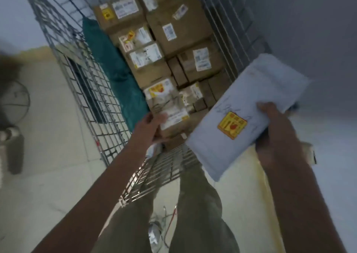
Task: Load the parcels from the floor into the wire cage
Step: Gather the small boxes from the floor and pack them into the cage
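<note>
— Fingers [264, 108] of right hand [278, 135] clamped on white mailer [245, 115]; left hand [152, 125] gripping near brown box [170, 106], exact finger spread blurred. How far along?

— Well along, judging by wire cage [77, 63]: stacked nearly full with boxes, teal bag [114, 67] along left side. Mailer not yet loaded, held above cage's near right corner. Floor parcels out of view.

— Mailer's heading?

— Long axis diagonal, near-left to far-right; yellow sticker [232, 125] facing up.

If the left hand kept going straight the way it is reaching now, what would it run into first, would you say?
Most likely the brown cardboard box with white and yellow labels, at the near end of the wire cage. The left hand already looks to be at its near edge, fingers on it, though blur hides the exact contact.
</note>
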`<state>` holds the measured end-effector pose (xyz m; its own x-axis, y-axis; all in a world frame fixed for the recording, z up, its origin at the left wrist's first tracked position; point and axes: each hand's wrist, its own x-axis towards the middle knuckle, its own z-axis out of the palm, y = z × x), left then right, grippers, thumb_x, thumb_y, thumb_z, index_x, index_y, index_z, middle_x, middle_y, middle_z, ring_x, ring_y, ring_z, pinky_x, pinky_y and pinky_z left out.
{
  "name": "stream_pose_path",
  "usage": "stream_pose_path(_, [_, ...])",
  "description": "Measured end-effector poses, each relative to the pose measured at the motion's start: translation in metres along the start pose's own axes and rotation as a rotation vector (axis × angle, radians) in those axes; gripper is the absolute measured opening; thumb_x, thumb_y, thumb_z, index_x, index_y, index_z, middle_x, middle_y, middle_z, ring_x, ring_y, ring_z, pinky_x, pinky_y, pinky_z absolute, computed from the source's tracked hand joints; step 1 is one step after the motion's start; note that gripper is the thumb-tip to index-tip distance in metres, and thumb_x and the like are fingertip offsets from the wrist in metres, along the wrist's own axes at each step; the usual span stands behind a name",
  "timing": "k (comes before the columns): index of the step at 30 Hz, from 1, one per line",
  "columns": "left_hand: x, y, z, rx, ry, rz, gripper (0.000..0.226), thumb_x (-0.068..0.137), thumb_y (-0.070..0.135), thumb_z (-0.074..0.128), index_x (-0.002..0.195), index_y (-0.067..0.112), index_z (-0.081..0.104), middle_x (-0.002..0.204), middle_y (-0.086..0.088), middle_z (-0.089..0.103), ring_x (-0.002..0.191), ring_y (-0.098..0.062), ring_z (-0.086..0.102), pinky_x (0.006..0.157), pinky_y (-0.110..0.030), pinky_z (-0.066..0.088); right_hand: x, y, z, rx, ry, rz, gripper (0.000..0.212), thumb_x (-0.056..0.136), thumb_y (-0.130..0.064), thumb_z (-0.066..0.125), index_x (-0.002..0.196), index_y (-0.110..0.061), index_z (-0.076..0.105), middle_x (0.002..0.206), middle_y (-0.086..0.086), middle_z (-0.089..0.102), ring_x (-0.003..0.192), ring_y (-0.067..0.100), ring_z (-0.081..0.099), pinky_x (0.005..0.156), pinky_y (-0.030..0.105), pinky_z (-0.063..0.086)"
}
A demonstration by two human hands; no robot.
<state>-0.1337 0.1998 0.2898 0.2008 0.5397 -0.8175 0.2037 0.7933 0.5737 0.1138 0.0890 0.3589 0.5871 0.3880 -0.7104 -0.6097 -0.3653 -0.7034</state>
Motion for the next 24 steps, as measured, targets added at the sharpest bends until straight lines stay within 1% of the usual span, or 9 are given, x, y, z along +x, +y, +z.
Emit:
stream_pose_path(2, [0.035, -0.021, -0.033, 0.016, 0.213, -0.033, 0.034, 0.09, 0.033, 0.076, 0.116, 0.016, 0.062, 0.097, -0.017, 0.066, 0.092, -0.036, 0.066, 0.08, -0.048, 0.064, 0.058, 0.015, 0.044, -0.152, 0.001, 0.021, 0.038, 0.094, -0.016, 0.07, 0.131, -0.01, 0.061, 0.116, 0.002, 0.072, 0.091, 0.021, 0.072, 0.059, 0.022, 0.058])
stream_pose_path(4, [0.059, -0.04, -0.054, -0.022, 0.361, -0.121, 0.043, 0.092, 0.035, 0.074, 0.126, 0.013, 0.06, 0.109, -0.016, 0.072, 0.095, -0.034, 0.073, 0.073, -0.041, 0.064, 0.122, 0.058, 0.066, -0.276, -0.014, 0.134, 0.054, 0.09, -0.015, 0.076, 0.139, -0.006, 0.055, 0.123, 0.007, 0.065, 0.084, 0.02, 0.068, 0.053, 0.019, 0.056])
stream_pose_path(6, [0.078, -0.052, -0.066, -0.05, 0.437, -0.187, 0.05, 0.091, 0.036, 0.074, 0.13, 0.01, 0.059, 0.113, -0.014, 0.072, 0.088, -0.026, 0.074, 0.061, -0.031, 0.061, 0.169, 0.099, 0.075, -0.41, -0.076, 0.323, 0.082, 0.081, -0.027, 0.083, 0.15, -0.008, 0.043, 0.144, 0.012, 0.055, 0.11, 0.031, 0.065, 0.082, 0.033, 0.06])
stream_pose_path(7, [0.087, -0.058, -0.069, -0.056, 0.452, -0.198, 0.05, 0.091, 0.035, 0.074, 0.13, 0.008, 0.058, 0.112, -0.014, 0.072, 0.085, -0.023, 0.073, 0.058, -0.028, 0.06, 0.184, 0.118, 0.077, -0.523, -0.104, 0.421, 0.087, 0.081, -0.032, 0.082, 0.153, -0.01, 0.038, 0.152, 0.013, 0.048, 0.126, 0.035, 0.057, 0.099, 0.039, 0.053])
stream_pose_path(10, [0.103, -0.07, -0.069, -0.086, 0.454, -0.172, 0.045, 0.092, 0.032, 0.072, 0.127, 0.007, 0.058, 0.101, -0.011, 0.071, 0.083, -0.022, 0.072, 0.062, -0.031, 0.06, 0.21, 0.158, 0.079, -0.51, -0.104, 0.719, 0.059, 0.098, -0.015, 0.067, 0.151, -0.014, 0.042, 0.147, 0.012, 0.051, 0.133, 0.036, 0.051, 0.106, 0.046, 0.046])
stream_pose_path(13, [0.113, -0.085, -0.065, -0.101, 0.409, -0.163, 0.036, 0.094, 0.031, 0.07, 0.122, 0.011, 0.061, 0.104, -0.008, 0.073, 0.086, -0.02, 0.072, 0.066, -0.032, 0.061, 0.22, 0.188, 0.084, -0.333, -0.035, 0.826, 0.053, 0.094, -0.014, 0.071, 0.143, -0.016, 0.052, 0.145, 0.009, 0.056, 0.127, 0.033, 0.057, 0.087, 0.046, 0.053])
stream_pose_path(17, [0.12, -0.096, -0.059, -0.04, 0.39, -0.199, 0.04, 0.093, 0.029, 0.072, 0.126, 0.011, 0.06, 0.115, -0.01, 0.072, 0.087, -0.019, 0.073, 0.066, -0.03, 0.062, 0.214, 0.2, 0.101, -0.321, 0.003, 0.852, 0.044, 0.099, -0.006, 0.061, 0.141, -0.009, 0.051, 0.148, 0.013, 0.05, 0.136, 0.036, 0.05, 0.101, 0.047, 0.052])
stream_pose_path(20, [0.118, -0.103, -0.055, 0.011, 0.359, -0.22, 0.045, 0.092, 0.024, 0.075, 0.13, 0.014, 0.055, 0.114, -0.009, 0.071, 0.079, -0.016, 0.073, 0.061, -0.027, 0.061, 0.197, 0.2, 0.093, -0.561, 0.075, 0.7, 0.057, 0.095, -0.011, 0.07, 0.146, -0.005, 0.046, 0.149, 0.016, 0.044, 0.138, 0.037, 0.045, 0.109, 0.043, 0.044])
stream_pose_path(24, [0.115, -0.115, -0.055, 0.067, 0.194, -0.269, 0.045, 0.09, 0.015, 0.077, 0.13, 0.018, 0.055, 0.119, -0.009, 0.071, 0.084, -0.022, 0.075, 0.072, -0.039, 0.063, 0.18, 0.201, 0.094, -0.76, -0.097, 0.598, 0.043, 0.096, -0.028, 0.064, 0.132, -0.009, 0.05, 0.125, 0.013, 0.059, 0.101, 0.03, 0.062, 0.083, 0.042, 0.057])
